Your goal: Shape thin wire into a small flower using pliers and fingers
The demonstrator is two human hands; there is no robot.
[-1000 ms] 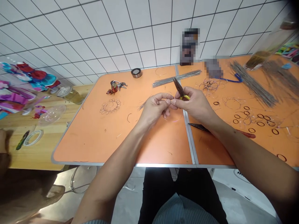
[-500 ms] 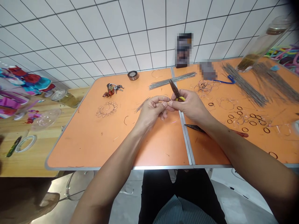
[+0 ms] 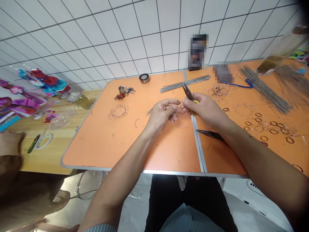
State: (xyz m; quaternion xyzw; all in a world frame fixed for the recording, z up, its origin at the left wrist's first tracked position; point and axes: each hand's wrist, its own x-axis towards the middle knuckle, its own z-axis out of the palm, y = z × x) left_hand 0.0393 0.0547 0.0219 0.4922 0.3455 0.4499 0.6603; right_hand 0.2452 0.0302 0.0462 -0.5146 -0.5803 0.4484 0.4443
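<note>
Over the orange table (image 3: 154,154), my left hand (image 3: 163,113) is closed, thumb and fingers pinching what looks like a piece of thin wire; most of it is hidden. My right hand (image 3: 207,109) grips pliers (image 3: 188,92) with yellow handles, their dark jaws pointing up and away. Its thumb and forefinger meet the left fingertips. Below the right wrist lies a second, dark-jawed tool (image 3: 210,134), partly covered by the forearm. To the left lies a wire ring with looped petals (image 3: 118,111). Short wires (image 3: 149,111) lie behind the left hand.
A bundle of straight wires (image 3: 184,84) and a tape roll (image 3: 144,78) lie at the back, with keys (image 3: 124,92) at left. Dark rings (image 3: 273,131) and tangled wire (image 3: 218,90) are scattered right. A glass jar (image 3: 266,66) stands at far right. Another person's sleeve (image 3: 31,190) shows at left.
The view has swung left, so the table's things appear further right. Both hands stay together, and the pliers remain in my right hand. More of the other person shows at left.
</note>
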